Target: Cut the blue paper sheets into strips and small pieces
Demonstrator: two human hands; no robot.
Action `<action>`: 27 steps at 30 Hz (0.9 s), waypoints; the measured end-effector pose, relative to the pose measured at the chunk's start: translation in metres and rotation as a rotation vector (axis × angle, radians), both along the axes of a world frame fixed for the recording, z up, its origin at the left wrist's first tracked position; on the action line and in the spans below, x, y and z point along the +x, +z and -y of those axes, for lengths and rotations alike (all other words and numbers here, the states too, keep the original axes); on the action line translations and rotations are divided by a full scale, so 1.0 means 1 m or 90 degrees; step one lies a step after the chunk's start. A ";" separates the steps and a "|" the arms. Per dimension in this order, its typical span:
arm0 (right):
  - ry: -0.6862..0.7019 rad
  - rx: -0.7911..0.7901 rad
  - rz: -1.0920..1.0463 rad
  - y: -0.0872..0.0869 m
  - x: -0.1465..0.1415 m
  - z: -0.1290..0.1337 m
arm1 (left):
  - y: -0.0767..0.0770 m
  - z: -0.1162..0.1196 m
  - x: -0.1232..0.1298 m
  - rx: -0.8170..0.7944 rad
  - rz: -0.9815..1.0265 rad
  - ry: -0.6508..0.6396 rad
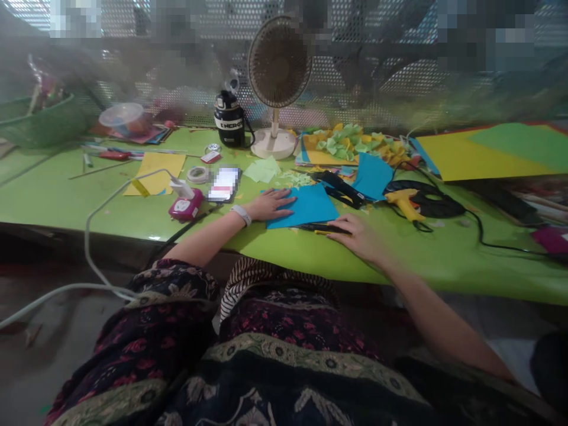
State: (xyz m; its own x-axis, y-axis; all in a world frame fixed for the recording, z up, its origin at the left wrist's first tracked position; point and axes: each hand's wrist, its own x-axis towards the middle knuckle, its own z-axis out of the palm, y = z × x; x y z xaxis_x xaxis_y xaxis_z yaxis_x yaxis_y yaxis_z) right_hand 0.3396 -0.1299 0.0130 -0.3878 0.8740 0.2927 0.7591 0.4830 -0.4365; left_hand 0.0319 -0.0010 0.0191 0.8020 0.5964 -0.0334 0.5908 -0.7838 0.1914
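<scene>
My left hand (271,204) lies flat on a sheet of blue paper (313,204), fingers spread. At the paper's near right edge, my right hand (352,234) has its fingers bent around the end of a dark pen-like stick (314,227). A thin yellow strip shows beside this stick; its exact kind is too small to tell. Just behind the paper sits a black stapler-like tool (341,188), with another blue sheet (373,176) beyond it. Pale green paper scraps (296,178) are scattered behind the blue sheet.
A yellow glue gun (403,204) rests by a black cord on the right. Left of my hands are a phone (224,184), a tape roll (197,174) and a magenta plug adapter (185,206). Behind stand a fan (279,62), a black flask (229,121) and cut-paper pieces (350,142).
</scene>
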 end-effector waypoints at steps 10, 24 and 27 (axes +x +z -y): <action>0.012 -0.010 0.014 0.003 -0.012 0.000 | 0.001 0.000 0.000 -0.002 -0.004 0.007; 0.067 -0.030 -0.012 0.007 -0.041 -0.007 | -0.004 -0.002 -0.001 -0.002 -0.002 0.003; 0.076 -0.033 -0.015 0.009 -0.042 -0.006 | -0.004 -0.003 -0.001 -0.003 0.004 0.001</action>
